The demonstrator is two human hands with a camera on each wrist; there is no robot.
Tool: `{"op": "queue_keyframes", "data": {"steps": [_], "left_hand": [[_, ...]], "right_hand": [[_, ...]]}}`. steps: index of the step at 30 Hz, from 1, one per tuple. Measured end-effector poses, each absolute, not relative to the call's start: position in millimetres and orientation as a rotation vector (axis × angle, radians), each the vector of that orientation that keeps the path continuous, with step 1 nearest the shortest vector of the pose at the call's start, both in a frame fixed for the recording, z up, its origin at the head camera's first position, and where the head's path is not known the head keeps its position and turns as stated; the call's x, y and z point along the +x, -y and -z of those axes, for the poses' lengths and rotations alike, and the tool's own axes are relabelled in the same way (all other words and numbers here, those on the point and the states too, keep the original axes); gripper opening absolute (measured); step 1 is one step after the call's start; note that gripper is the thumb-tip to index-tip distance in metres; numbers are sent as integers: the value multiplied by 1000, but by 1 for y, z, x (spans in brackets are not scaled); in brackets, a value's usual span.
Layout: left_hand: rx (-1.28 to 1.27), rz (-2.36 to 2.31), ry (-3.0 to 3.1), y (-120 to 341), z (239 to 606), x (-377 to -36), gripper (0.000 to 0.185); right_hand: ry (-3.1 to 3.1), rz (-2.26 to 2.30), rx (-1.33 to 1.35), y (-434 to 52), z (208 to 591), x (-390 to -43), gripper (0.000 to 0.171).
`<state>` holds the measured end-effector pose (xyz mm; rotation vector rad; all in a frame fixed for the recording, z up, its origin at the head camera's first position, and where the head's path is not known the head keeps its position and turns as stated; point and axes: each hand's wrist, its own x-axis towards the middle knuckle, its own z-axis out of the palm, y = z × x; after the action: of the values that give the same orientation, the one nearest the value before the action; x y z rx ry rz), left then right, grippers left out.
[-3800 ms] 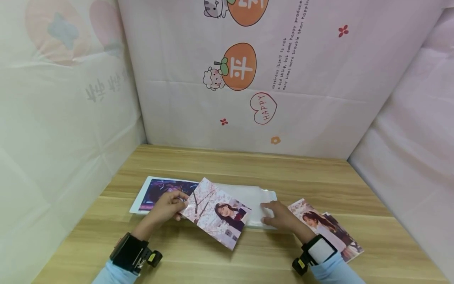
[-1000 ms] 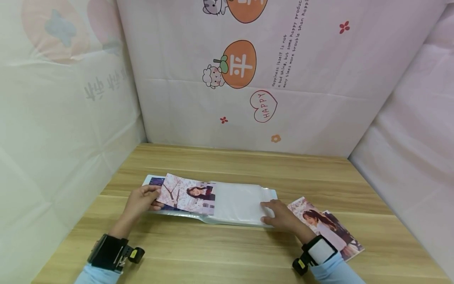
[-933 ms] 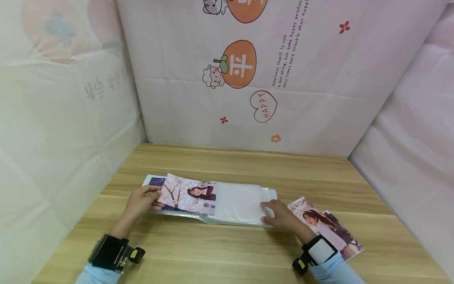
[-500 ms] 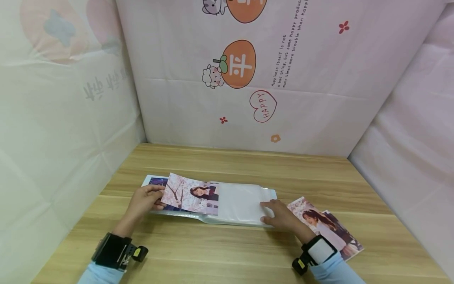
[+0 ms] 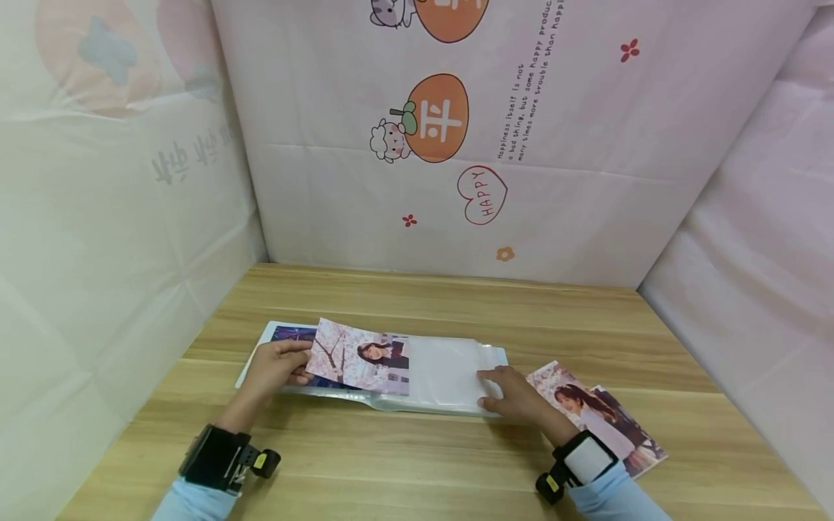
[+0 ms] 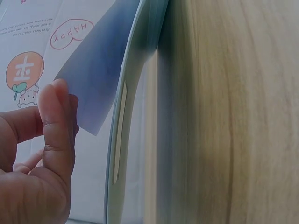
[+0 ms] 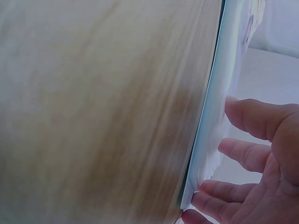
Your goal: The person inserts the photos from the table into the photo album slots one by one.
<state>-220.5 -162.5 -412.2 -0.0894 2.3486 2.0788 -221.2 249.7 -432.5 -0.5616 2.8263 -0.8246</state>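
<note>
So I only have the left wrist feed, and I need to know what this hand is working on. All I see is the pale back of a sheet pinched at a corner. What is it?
Observer: The left hand holds a cherry-blossom photo, its right end reaching into the clear sleeve of an open album.
Operator: And the other hand?
Observer: The right hand rests with straight fingers on the album's right edge.
Operator: Anything else on the table?
Observer: More photos lie loose on the wooden table, right of the album, beside the right wrist.
</note>
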Motion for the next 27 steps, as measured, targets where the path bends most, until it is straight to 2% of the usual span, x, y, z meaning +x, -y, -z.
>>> {"op": "queue_keyframes", "data": {"steps": [27], "left_hand": [[36, -1926, -2277, 146, 414, -229, 39]], "right_hand": [[-2837, 852, -586, -251, 436, -222, 45]]}}
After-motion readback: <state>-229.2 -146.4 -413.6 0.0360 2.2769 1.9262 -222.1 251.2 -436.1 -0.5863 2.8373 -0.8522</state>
